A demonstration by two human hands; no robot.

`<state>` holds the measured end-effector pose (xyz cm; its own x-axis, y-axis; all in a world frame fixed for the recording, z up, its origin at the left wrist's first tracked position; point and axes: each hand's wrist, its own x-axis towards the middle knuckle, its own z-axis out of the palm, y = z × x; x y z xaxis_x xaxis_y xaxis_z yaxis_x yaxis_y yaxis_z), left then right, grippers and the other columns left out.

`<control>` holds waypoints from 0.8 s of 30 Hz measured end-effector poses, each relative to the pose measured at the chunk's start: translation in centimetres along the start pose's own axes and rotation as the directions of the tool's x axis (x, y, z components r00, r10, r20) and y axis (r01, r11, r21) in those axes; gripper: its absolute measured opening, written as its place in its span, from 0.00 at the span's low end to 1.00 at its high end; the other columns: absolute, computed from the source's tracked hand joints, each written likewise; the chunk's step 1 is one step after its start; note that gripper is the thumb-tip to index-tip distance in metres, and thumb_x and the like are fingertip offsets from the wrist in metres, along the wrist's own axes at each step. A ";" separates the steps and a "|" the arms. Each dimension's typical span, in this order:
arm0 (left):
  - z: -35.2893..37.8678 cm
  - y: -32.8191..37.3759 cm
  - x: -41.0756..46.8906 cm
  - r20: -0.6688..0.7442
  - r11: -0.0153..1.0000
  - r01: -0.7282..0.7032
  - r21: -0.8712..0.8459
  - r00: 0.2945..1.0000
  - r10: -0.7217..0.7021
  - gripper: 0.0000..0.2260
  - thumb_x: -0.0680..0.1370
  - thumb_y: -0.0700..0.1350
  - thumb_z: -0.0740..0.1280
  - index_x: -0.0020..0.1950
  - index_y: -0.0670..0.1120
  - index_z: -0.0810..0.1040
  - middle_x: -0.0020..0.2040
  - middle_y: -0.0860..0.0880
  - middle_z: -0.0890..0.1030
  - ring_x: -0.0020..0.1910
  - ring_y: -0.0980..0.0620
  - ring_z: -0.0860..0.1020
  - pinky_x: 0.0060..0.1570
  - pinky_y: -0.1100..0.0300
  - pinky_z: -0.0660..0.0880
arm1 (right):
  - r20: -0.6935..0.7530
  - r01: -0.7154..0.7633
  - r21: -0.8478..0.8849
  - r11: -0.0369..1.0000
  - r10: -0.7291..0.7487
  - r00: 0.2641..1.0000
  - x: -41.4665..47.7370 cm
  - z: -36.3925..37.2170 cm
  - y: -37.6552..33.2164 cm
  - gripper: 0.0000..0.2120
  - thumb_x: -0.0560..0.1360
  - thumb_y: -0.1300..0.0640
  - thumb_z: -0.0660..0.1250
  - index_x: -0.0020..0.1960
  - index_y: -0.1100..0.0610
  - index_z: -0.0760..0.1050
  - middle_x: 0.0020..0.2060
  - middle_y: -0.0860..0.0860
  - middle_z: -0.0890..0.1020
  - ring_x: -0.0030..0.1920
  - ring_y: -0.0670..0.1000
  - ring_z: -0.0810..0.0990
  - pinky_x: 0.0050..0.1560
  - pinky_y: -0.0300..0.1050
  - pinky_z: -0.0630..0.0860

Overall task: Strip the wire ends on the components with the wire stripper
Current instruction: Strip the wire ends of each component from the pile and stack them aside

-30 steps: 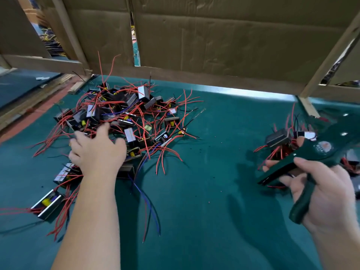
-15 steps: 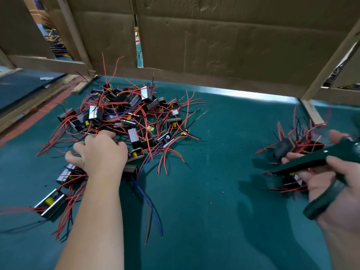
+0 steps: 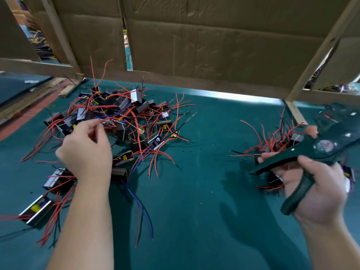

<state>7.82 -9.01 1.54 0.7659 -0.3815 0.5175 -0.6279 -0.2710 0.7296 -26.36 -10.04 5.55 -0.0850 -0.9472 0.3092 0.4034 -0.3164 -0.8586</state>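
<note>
Rightward, right hand (image 3: 319,193) grips wire stripper (image 3: 311,152) (left hand (image 3: 85,154) pinches a red wire (image 3: 109,118)).

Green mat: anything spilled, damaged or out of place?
Tiny red and dark specks lie scattered on the mat between the big pile and the small pile, probably insulation scraps. One part lies off at the near left. No damage visible.

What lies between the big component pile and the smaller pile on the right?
Only bare green table cover with tiny specks, between the big pile and smaller pile, in the head view.
</note>
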 end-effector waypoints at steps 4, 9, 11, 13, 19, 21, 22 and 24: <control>-0.4 1.0 -0.3 -0.135 0.976 -0.086 -0.200 0.989 0.060 0.11 0.79 0.49 0.63 0.56 0.45 0.79 0.46 0.53 0.80 0.43 0.49 0.79 0.47 0.58 0.74 | 0.134 -0.018 0.030 0.999 0.013 0.991 0.0 -0.5 0.8 0.29 0.71 0.65 0.49 0.71 0.59 0.66 0.44 0.59 0.83 0.42 0.64 0.81 0.52 0.61 0.77; -0.2 1.6 -0.7 -0.123 0.956 -0.138 -0.259 0.986 0.109 0.10 0.80 0.47 0.62 0.55 0.43 0.78 0.45 0.53 0.78 0.42 0.47 0.80 0.47 0.56 0.75 | 0.254 -0.212 0.055 0.976 0.191 0.948 -0.3 -0.1 1.9 0.25 0.70 0.64 0.52 0.63 0.63 0.76 0.64 0.62 0.76 0.39 0.65 0.81 0.43 0.60 0.79; -0.1 1.7 -0.8 -0.089 0.974 -0.120 -0.190 0.990 0.105 0.10 0.79 0.47 0.62 0.55 0.44 0.78 0.44 0.54 0.76 0.46 0.45 0.77 0.53 0.51 0.73 | 0.249 -0.313 -0.002 0.950 0.303 0.920 -0.2 0.2 2.2 0.22 0.70 0.62 0.58 0.61 0.63 0.77 0.59 0.58 0.80 0.37 0.64 0.81 0.40 0.61 0.79; -0.2 1.6 -0.8 -0.060 0.983 -0.104 -0.150 0.994 0.096 0.10 0.79 0.47 0.62 0.55 0.45 0.78 0.43 0.55 0.76 0.47 0.44 0.77 0.55 0.47 0.72 | 0.185 -0.409 -0.096 0.908 0.419 0.889 -0.1 0.4 3.0 0.24 0.67 0.59 0.66 0.62 0.61 0.75 0.57 0.56 0.82 0.35 0.64 0.81 0.38 0.61 0.79; -0.2 1.5 -0.8 0.008 0.959 -0.081 -0.271 0.996 0.086 0.06 0.80 0.45 0.63 0.55 0.47 0.75 0.39 0.56 0.77 0.34 0.53 0.78 0.40 0.64 0.71 | 0.017 -0.531 -0.079 0.843 0.534 0.845 0.6 0.4 4.3 0.16 0.74 0.61 0.60 0.60 0.59 0.77 0.41 0.60 0.81 0.35 0.64 0.81 0.37 0.60 0.80; -0.2 1.6 -0.8 0.034 0.934 -0.063 -0.352 0.996 0.080 0.04 0.80 0.45 0.61 0.54 0.51 0.73 0.39 0.58 0.77 0.31 0.58 0.81 0.38 0.63 0.75 | -0.038 -0.491 -0.070 0.868 0.489 0.871 1.1 0.1 4.2 0.13 0.77 0.61 0.58 0.58 0.57 0.76 0.43 0.61 0.80 0.36 0.63 0.82 0.38 0.58 0.81; -0.1 1.7 -0.8 0.039 0.915 -0.051 -0.399 0.997 0.073 0.04 0.81 0.44 0.61 0.54 0.50 0.72 0.40 0.58 0.77 0.32 0.61 0.81 0.37 0.66 0.75 | -0.057 -0.472 -0.056 0.880 0.469 0.881 1.2 -0.1 4.1 0.12 0.77 0.61 0.58 0.57 0.57 0.76 0.43 0.61 0.80 0.37 0.63 0.82 0.38 0.58 0.81; 0.0 2.1 -0.9 0.021 0.880 -0.033 -0.474 0.999 0.048 0.04 0.81 0.40 0.60 0.53 0.47 0.73 0.41 0.58 0.76 0.36 0.67 0.80 0.38 0.73 0.73 | -0.069 -0.409 -0.055 0.911 0.405 0.912 1.2 -0.5 3.8 0.10 0.77 0.62 0.59 0.56 0.56 0.75 0.43 0.60 0.79 0.39 0.65 0.82 0.38 0.58 0.81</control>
<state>5.86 -9.21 2.61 0.7315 -0.4129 0.5426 -0.5120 0.1928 0.8371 -25.42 -12.44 2.50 0.0227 -0.9953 -0.0945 0.3518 0.0965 -0.9311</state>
